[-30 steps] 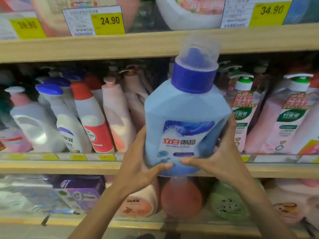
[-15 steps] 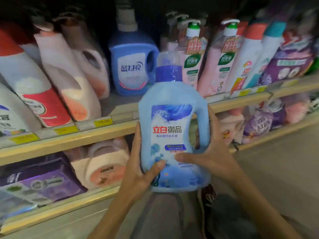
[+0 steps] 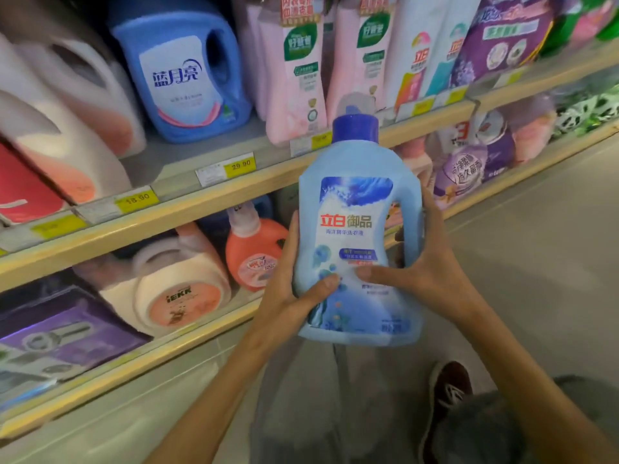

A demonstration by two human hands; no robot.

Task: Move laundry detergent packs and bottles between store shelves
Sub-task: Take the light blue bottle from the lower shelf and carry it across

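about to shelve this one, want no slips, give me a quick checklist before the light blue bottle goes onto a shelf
1. Two-handed hold: ok. The left hand and right hand clasp the light blue detergent bottle from both sides.
2. Bottle upright: ok, only slightly tilted.
3. Cap closed: ok, the dark blue cap sits on the neck; whether it is tight, cannot tell.
4. Free slot on the middle shelf: ok, there is bare shelf in front of the dark blue jug.
5. Free slot on the lower shelf: cannot tell; the orange bottle and white jug crowd it.
6. Matching price tag: cannot tell, tags are blurred.
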